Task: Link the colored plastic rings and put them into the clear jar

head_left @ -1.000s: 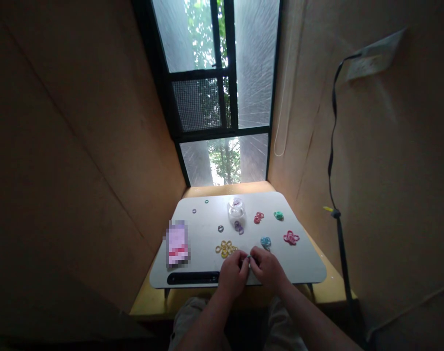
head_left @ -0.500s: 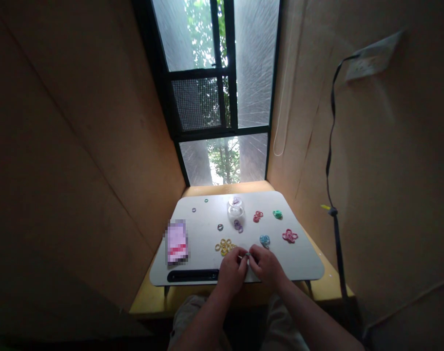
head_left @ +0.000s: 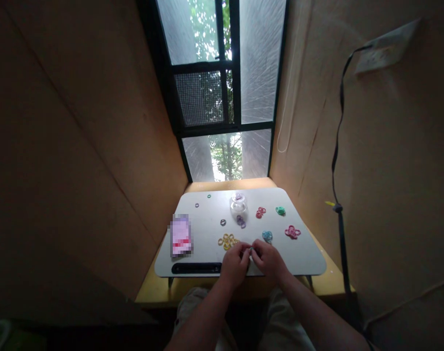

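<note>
My left hand (head_left: 236, 263) and my right hand (head_left: 267, 259) meet over the front of the white lap table (head_left: 203, 243). Thumbs and fingers of both are pinched together around a tiny greyish-blue thing (head_left: 251, 249), mostly hidden and too small to name. Just beyond my left hand lies a cluster of yellow ring-shaped bands (head_left: 228, 240). A bunch of light blue bands (head_left: 267, 237) sits right behind my right hand. Farther out are purple bands (head_left: 241, 222), red bands (head_left: 260, 212), green bands (head_left: 280, 210) and pink bands (head_left: 292, 232).
A clear round jar (head_left: 239, 207) stands toward the back. Single rings, one dark grey (head_left: 223, 222), one purple (head_left: 197, 205) and one green (head_left: 209, 196), lie left of it. A pixelated pinkish packet (head_left: 181, 236) lies left, behind a black slot (head_left: 196, 268). A cable (head_left: 337, 146) hangs right.
The whole view has shifted slightly, so the table sits a little higher and farther right. Both hands stay together in the same pinch; the bands keep their places.
</note>
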`<state>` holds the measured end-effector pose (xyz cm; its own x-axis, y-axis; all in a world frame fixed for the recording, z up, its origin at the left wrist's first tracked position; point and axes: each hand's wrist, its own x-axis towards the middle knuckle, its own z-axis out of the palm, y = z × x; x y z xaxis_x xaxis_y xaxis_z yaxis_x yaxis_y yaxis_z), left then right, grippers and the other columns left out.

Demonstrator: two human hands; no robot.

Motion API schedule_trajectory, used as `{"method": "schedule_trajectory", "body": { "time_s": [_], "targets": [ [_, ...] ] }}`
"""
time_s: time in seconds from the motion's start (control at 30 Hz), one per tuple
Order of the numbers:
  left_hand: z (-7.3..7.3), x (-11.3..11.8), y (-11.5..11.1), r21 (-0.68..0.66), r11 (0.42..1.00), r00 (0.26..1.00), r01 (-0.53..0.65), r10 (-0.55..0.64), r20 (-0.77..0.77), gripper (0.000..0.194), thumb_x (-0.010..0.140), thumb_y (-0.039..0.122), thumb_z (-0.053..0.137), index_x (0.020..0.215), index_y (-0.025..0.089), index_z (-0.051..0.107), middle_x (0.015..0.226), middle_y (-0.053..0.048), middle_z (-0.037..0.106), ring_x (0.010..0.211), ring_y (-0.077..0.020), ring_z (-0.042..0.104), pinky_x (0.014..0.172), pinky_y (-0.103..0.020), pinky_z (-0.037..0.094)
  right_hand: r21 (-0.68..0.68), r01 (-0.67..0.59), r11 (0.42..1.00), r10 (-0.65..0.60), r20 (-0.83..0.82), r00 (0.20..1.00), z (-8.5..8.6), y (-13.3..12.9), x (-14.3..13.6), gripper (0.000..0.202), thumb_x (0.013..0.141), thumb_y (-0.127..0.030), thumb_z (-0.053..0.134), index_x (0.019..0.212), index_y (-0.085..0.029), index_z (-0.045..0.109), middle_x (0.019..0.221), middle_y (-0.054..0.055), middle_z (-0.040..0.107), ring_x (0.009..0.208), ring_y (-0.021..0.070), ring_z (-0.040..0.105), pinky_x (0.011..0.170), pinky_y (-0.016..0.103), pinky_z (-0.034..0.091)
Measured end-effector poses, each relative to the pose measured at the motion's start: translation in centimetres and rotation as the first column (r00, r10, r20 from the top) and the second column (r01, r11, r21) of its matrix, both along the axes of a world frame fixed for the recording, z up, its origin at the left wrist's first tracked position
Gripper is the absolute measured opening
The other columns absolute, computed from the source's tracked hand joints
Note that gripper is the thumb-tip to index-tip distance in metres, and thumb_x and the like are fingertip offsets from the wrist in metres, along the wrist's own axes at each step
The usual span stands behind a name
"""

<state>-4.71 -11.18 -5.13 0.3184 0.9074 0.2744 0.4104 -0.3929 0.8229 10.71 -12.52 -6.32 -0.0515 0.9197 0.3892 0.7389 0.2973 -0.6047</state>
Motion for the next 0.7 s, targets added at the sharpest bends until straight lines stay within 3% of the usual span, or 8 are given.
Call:
{"method": "schedule_trajectory", "body": {
  "time_s": [0.23,0.7],
  "targets": [
    [0.06,-0.09,-0.12,0.015,1.0,0.999,-0.012,0.012,-0.039,0.021,0.088,0.027,0.047,0.089,0.021,0.066,0.084,-0.001,0.067,0.08,-0.0157,0.058,0.074,-0.028,0.042,0.018,-0.003,1.0,0.004,-0.025,1.0,-0.37,-0.01,-0.08,0.014,0.083,-0.025,0.049,0.07,-0.021,0.05,0.061,-0.002,0.053,0.057,0.0125,0.048,0.055,0.023,0.032],
    [-0.18,0.01,-0.11,0.006,0.998,0.995,-0.066,0.067,-0.071,0.015,0.089,0.026,0.045,0.084,0.019,0.057,0.076,0.0,0.061,0.072,-0.0141,0.055,0.068,-0.026,0.038,0.037,-0.019,0.999,0.02,-0.029,0.999,0.53,-0.48,-0.22,0.013,0.083,-0.025,0.048,0.071,-0.021,0.051,0.061,-0.002,0.052,0.057,0.0124,0.047,0.056,0.023,0.032]
  ]
}}
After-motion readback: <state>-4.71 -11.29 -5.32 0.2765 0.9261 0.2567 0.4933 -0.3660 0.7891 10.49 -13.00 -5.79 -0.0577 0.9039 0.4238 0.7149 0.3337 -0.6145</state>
